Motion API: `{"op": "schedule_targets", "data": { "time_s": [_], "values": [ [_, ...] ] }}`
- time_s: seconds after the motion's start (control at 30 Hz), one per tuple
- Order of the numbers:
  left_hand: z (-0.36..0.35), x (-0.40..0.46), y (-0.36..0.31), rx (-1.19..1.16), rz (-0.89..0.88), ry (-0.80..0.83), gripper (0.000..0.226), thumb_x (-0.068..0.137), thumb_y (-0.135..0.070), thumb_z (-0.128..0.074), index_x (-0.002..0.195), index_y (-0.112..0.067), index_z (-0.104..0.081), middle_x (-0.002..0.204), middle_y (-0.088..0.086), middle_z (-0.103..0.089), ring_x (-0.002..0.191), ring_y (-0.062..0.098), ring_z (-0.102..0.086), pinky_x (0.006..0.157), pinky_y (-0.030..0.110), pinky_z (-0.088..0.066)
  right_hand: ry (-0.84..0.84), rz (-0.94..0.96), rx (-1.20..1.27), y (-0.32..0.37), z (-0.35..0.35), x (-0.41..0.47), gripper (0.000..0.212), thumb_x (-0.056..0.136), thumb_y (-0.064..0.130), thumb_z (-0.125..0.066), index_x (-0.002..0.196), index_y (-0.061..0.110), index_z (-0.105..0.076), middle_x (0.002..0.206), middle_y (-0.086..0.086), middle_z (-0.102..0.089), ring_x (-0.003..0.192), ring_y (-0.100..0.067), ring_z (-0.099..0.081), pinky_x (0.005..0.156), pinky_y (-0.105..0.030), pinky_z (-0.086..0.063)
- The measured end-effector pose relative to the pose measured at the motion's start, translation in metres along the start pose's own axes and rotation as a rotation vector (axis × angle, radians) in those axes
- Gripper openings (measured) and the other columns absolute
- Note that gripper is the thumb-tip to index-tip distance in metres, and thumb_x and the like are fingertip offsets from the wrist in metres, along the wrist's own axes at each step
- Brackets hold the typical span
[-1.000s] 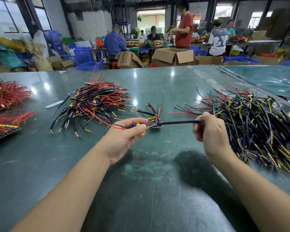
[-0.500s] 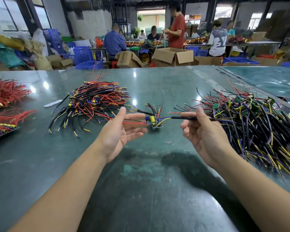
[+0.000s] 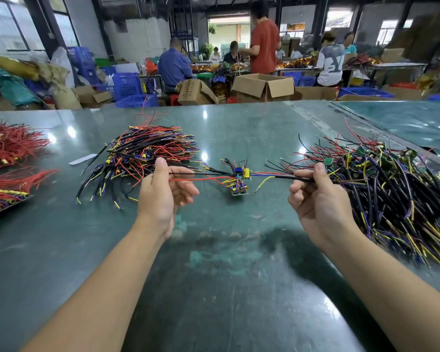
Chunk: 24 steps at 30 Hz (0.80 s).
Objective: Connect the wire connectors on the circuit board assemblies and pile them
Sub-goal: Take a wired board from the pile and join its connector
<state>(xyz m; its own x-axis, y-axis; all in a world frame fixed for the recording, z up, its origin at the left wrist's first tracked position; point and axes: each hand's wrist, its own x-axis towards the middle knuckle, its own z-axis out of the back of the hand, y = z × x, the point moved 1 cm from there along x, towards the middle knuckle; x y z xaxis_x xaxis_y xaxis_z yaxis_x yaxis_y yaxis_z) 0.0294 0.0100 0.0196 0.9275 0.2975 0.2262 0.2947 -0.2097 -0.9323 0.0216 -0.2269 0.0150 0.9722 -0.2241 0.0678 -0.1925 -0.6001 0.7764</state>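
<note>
green table (image 3: 214, 275) | two wire piles: left pile (image 3: 148, 158), right pile (image 3: 391, 194) | left hand (image 3: 163, 196) thumb pinches red and black leads | right hand (image 3: 318, 201) pinches black cable | one circuit board assembly (image 3: 240, 179) strung between both hands, above table

Glossy dark-green worktable (image 3: 226, 288), scuffed, pale worn patches below fingers. Tangled heap of black, red, yellow wired assemblies (image 3: 142, 158) lies beyond left fingertips. Larger heap of black-and-yellow wires with small green boards (image 3: 396, 196) just right of right fingers. Red wire bundles (image 3: 8, 148) far left. White paper strip (image 3: 83, 159) near left heap.
</note>
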Motion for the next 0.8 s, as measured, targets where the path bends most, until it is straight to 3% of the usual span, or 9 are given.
{"op": "schedule_targets", "data": {
  "time_s": [0.2,0.3,0.37,0.47,0.53,0.6,0.67,0.73,0.8],
  "values": [
    [-0.009,-0.004,0.003,0.040,-0.081,0.011,0.055,0.104,-0.034,-0.022,0.073,-0.009,-0.059,0.048,0.006,-0.063,0.035,0.012,-0.051,0.036,0.014,-0.034,-0.067,-0.088,0.118,0.003,0.000,0.011,0.038,0.101,0.031,-0.042,0.076,0.007,-0.057,0.048,-0.003,-0.055,0.037,-0.007,-0.041,0.040,-0.013,-0.036],
    [-0.010,-0.008,0.002,-0.017,-0.043,0.073,0.055,0.104,-0.035,-0.023,0.076,-0.006,-0.060,0.052,0.008,-0.066,0.041,0.015,-0.059,0.040,0.015,-0.043,-0.087,-0.262,0.088,0.007,0.005,0.009,0.039,0.098,0.037,-0.045,0.077,0.007,-0.059,0.058,-0.004,-0.055,0.038,-0.006,-0.046,0.040,-0.012,-0.038],
    [-0.009,-0.008,0.000,-0.086,-0.022,0.087,0.054,0.104,-0.035,-0.024,0.075,-0.006,-0.059,0.052,0.007,-0.066,0.042,0.014,-0.061,0.040,0.015,-0.045,-0.009,-0.470,-0.001,0.009,0.006,0.001,0.043,0.091,0.041,-0.054,0.081,0.001,-0.064,0.064,-0.007,-0.060,0.043,-0.008,-0.054,0.042,-0.013,-0.045],
    [-0.007,-0.006,-0.005,-0.172,-0.005,0.066,0.052,0.103,-0.036,-0.026,0.073,-0.008,-0.057,0.050,0.006,-0.065,0.040,0.010,-0.059,0.040,0.014,-0.046,0.254,-0.695,-0.257,0.015,-0.003,-0.019,0.041,0.073,0.038,-0.066,0.079,-0.003,-0.069,0.065,-0.011,-0.064,0.047,-0.013,-0.059,0.045,-0.017,-0.051],
    [-0.006,-0.006,-0.007,-0.217,0.013,0.061,0.051,0.103,-0.036,-0.027,0.072,-0.010,-0.057,0.048,0.004,-0.064,0.040,0.009,-0.059,0.041,0.015,-0.047,0.380,-0.552,-0.468,0.012,-0.010,-0.026,0.029,0.073,0.031,-0.068,0.079,0.002,-0.068,0.064,-0.009,-0.061,0.048,-0.012,-0.056,0.047,-0.018,-0.049],
    [-0.004,-0.004,-0.008,-0.260,0.046,0.060,0.056,0.103,-0.037,-0.029,0.065,-0.013,-0.063,0.047,0.003,-0.063,0.040,0.007,-0.058,0.041,0.015,-0.047,0.411,-0.130,-0.764,0.006,-0.015,-0.030,0.009,0.083,0.013,-0.066,0.091,0.008,-0.066,0.075,-0.004,-0.062,0.062,-0.010,-0.057,0.060,-0.018,-0.047],
    [-0.004,-0.005,-0.010,-0.284,0.080,0.074,0.064,0.102,-0.037,-0.032,0.054,-0.016,-0.068,0.045,0.001,-0.062,0.039,0.005,-0.058,0.041,0.014,-0.047,0.455,0.244,-1.214,-0.001,-0.012,-0.030,0.030,0.089,0.014,-0.060,0.118,0.018,-0.060,0.106,0.003,-0.062,0.098,-0.009,-0.054,0.087,-0.016,-0.040],
    [-0.004,-0.005,-0.010,-0.283,0.099,0.082,0.065,0.101,-0.038,-0.033,0.051,-0.018,-0.069,0.044,0.000,-0.061,0.039,0.005,-0.057,0.040,0.013,-0.046,0.609,0.359,-1.451,-0.013,-0.009,-0.030,0.044,0.092,0.021,-0.058,0.135,0.022,-0.049,0.126,0.006,-0.055,0.120,-0.011,-0.041,0.103,-0.017,-0.027],
    [-0.005,-0.005,-0.009,-0.284,0.099,0.081,0.064,0.101,-0.038,-0.034,0.051,-0.018,-0.069,0.044,0.000,-0.061,0.038,0.005,-0.056,0.040,0.013,-0.045,0.683,0.365,-1.515,-0.023,-0.010,-0.034,0.034,0.095,0.019,-0.053,0.129,0.022,-0.056,0.118,0.002,-0.062,0.117,-0.017,-0.046,0.102,-0.028,-0.034]
  ]
}}
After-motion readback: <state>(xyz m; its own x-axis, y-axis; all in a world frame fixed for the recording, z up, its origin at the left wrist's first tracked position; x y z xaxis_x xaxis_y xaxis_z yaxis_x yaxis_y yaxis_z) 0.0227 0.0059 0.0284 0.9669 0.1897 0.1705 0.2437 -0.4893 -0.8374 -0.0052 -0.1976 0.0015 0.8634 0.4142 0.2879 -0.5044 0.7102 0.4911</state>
